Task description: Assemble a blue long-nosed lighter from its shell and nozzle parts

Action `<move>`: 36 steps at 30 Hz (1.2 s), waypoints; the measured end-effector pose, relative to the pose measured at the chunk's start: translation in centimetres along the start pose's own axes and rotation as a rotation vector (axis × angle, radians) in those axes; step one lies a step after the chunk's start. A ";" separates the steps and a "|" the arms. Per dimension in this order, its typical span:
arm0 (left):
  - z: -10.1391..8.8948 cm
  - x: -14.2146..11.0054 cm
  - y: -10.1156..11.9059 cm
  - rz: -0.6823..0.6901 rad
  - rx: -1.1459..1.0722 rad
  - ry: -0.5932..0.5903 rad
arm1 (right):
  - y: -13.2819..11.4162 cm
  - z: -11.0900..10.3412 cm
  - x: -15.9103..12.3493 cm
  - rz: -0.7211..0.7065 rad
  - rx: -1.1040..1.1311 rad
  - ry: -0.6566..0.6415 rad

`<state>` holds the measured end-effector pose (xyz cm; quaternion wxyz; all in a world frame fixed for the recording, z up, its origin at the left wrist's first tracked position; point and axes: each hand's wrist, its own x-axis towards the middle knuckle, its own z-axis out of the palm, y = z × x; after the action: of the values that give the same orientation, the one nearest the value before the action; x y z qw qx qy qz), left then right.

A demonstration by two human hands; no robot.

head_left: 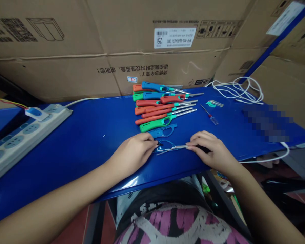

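Observation:
Low over the blue table, a disassembled gas lighter lies between my two hands. My left hand (pixel 136 149) is closed, its fingertips pinching a small black part with a thin white wire at the left end. My right hand (pixel 210 146) pinches the far right end of the lighter's thin metal tube (pixel 181 147). One blue half of a handle shell (pixel 165 142) lies under the wire; its outline is partly covered by my left fingers. Just beyond it rests the other blue shell half (pixel 165 131), with its trigger loop toward the right.
Several red, green and blue lighters (pixel 155 115) are piled against a cardboard box (pixel 78 74). To their right lie a small screwdriver (pixel 210 115), teal pieces (pixel 211 104) and a coiled white cable (pixel 244 89). A power strip (pixel 27 134) stands at left on the blue table (pixel 96 118).

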<state>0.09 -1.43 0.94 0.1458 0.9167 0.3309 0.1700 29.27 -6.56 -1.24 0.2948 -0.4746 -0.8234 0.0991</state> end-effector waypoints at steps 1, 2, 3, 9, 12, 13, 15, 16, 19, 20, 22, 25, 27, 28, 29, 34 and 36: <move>-0.1 0.0 0.2 0.002 0.059 -0.017 | 0.0 0.0 0.0 0.002 -0.001 -0.002; -0.3 -0.1 0.4 0.005 0.121 -0.033 | 0.0 0.0 0.0 0.003 -0.002 -0.002; -0.4 -0.1 0.7 0.011 0.188 -0.055 | 0.0 0.0 0.0 0.001 -0.004 -0.002; -0.6 -1.4 2.7 0.032 0.549 -0.166 | 0.2 0.1 0.0 -0.001 -0.005 0.011; -0.1 -2.0 3.2 0.050 0.592 -0.126 | 0.1 0.0 -0.1 0.004 -0.029 0.008; 0.0 -2.1 3.2 0.060 0.589 -0.113 | 0.0 -0.1 -0.1 0.005 -0.044 0.002; 0.0 -2.0 2.9 0.054 0.544 -0.099 | -0.3 -0.3 0.0 0.010 -0.088 -0.021; -0.1 -1.8 2.7 0.036 0.499 -0.101 | -0.5 -0.5 0.1 0.012 -0.115 -0.033; -0.4 -1.4 1.9 -0.038 0.314 -0.116 | -1.4 -0.5 0.7 0.016 -0.188 -0.068; -0.5 -1.2 1.7 -0.053 0.256 -0.111 | -1.7 -0.4 0.9 0.015 -0.201 -0.076; -0.5 -1.1 1.3 -0.064 0.160 -0.086 | -2.5 0.1 1.4 0.010 -0.201 -0.090; -0.3 -1.0 1.0 -0.061 0.084 -0.048 | -3.4 1.1 2.3 -0.006 -0.173 -0.084; -0.2 -1.0 1.0 -0.057 0.070 -0.041 | -3.9 1.8 2.8 -0.014 -0.167 -0.085; -0.2 -1.0 1.1 -0.054 0.066 -0.041 | -4.0 2.1 3.1 -0.012 -0.166 -0.090; -0.2 -1.0 1.1 -0.050 0.060 -0.042 | -4.2 2.4 3.3 -0.006 -0.162 -0.100; -0.1 -0.8 1.0 -0.016 0.017 -0.025 | -4.2 3.2 4.0 0.012 -0.079 -0.111; -0.1 -0.8 1.0 -0.013 0.010 -0.027 | -4.2 3.2 4.0 0.014 -0.059 -0.105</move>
<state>-0.02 -2.68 1.21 0.1468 0.9174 0.3357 0.1551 22.89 -5.03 -0.36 0.2363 -0.4831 -0.8369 0.1016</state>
